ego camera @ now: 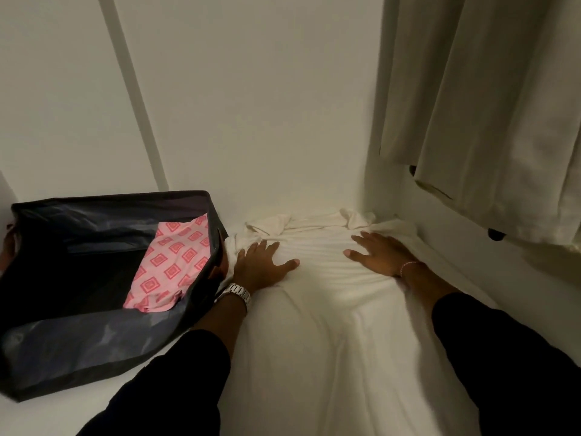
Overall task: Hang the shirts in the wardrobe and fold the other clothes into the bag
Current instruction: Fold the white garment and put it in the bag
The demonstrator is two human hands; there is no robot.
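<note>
A white ribbed garment (pixel 320 278) lies spread flat on the white wardrobe floor, its far edge bunched against the back wall. My left hand (pixel 261 265) presses flat on its left side with fingers straight. My right hand (pixel 380 253) rests flat on its right side, fingers spread. A dark open bag (pixel 78 341) stands to the left, touching the garment's left edge. Inside it lies a folded pink cloth with a red diamond pattern (pixel 171 262).
Cream clothes (pixel 490 121) hang at the upper right, their hems just above the floor beside my right hand. White back wall (pixel 251 121) closes the space behind. Bare white floor (pixel 78 416) shows in front of the bag.
</note>
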